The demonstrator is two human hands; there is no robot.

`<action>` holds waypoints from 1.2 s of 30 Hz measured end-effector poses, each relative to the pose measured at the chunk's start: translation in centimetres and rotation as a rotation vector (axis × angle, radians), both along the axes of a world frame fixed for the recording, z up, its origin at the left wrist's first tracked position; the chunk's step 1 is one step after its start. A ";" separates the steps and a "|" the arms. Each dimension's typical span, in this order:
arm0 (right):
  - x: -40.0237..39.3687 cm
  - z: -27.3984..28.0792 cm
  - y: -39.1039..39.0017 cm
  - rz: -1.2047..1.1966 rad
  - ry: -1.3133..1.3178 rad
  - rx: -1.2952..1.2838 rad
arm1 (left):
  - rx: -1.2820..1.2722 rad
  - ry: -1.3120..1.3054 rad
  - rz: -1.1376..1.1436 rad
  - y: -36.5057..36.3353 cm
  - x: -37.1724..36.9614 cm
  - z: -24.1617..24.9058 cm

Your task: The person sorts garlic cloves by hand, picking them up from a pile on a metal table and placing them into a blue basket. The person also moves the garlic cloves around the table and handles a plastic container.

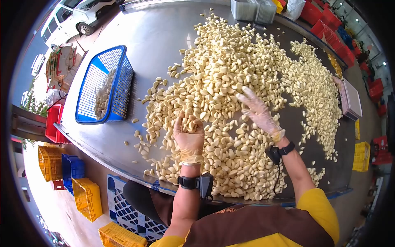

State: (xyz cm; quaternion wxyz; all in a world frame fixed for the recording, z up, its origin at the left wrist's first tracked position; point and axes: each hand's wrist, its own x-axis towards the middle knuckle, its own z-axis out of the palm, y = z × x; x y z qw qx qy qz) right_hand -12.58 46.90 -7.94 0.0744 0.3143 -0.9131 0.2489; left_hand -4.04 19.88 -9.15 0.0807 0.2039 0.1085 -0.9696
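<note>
A large heap of peeled garlic cloves spreads over the metal table. My left hand, in a thin translucent glove, is cupped palm up with several garlic cloves in its curled fingers, at the near left part of the heap. To its right, my right hand, gloved too, reaches over the heap with fingers stretched out, palm down, its fingertips close over the cloves. A blue plastic basket stands on the table to the left, with whitish pieces inside it.
Clear plastic containers are stacked at the table's far edge. A pale scale-like box sits at the right. Yellow crates and a blue crate stand on the floor at left, near a blue pallet.
</note>
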 end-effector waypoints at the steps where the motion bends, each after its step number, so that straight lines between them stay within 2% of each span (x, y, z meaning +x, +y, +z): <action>1: 0.3 0.4 1.5 -0.095 -0.093 -0.335 | -0.010 0.031 -0.052 0.2 0.0 0.6; 2: 0.7 0.5 3.1 -0.215 -0.212 -0.376 | 0.006 -0.079 -0.091 0.6 0.0 1.3; 3: 1.2 0.6 4.3 -0.336 -0.327 -0.419 | 0.009 -0.074 -0.099 0.8 -0.1 0.6; 4: 2.3 1.6 3.5 -0.367 -0.257 -0.379 | -0.018 -0.049 -0.206 0.8 -0.2 -0.3; 5: 2.4 0.2 3.7 -0.280 -0.263 -0.364 | -0.049 -0.023 -0.313 0.7 -0.4 -1.2; 7: 3.0 -0.2 2.2 -0.101 0.069 -0.033 | -0.099 -0.084 -0.331 1.4 -0.6 0.0; 9: 3.0 -2.3 1.3 -0.077 0.081 0.056 | -0.111 0.147 -0.416 1.3 -0.4 -0.3; 11: 2.7 -3.2 0.6 -0.104 -0.109 -0.028 | -0.347 0.039 -0.473 1.5 -0.4 0.1; 13: 3.8 -0.5 -1.0 -0.150 -0.312 -0.265 | -0.665 -0.075 -0.599 2.7 -0.1 1.7; 15: 5.1 2.2 -1.8 -0.056 -0.364 -0.387 | -0.938 0.038 -0.749 3.6 0.4 2.8; 16: 5.6 3.6 -2.0 -0.056 -0.367 -0.384 | -1.073 0.053 -0.791 4.2 0.6 2.9; 17: 6.1 5.0 -2.1 0.012 -0.312 -0.264 | -1.211 0.074 -0.837 4.9 0.7 3.0; 19: 6.8 5.8 -2.1 0.103 -0.193 -0.029 | -1.322 0.168 -0.944 6.0 0.9 3.0; 21: 7.4 5.1 -3.0 0.045 -0.026 0.235 | -1.337 0.224 -0.969 6.9 1.4 2.7; 23: 8.1 5.6 -3.3 0.033 0.020 0.249 | -1.359 0.238 -0.939 7.0 1.3 2.8; 26: 8.9 6.5 -3.7 -0.046 -0.092 -0.147 | -1.057 0.204 -0.915 6.0 1.2 3.3; 33: 8.7 5.3 -2.0 0.022 -0.183 -0.184 | -1.192 0.187 -0.973 6.0 1.2 3.6; 36: 9.0 5.7 -1.6 0.036 -0.204 -0.217 | -1.155 0.205 -0.976 6.0 1.1 3.3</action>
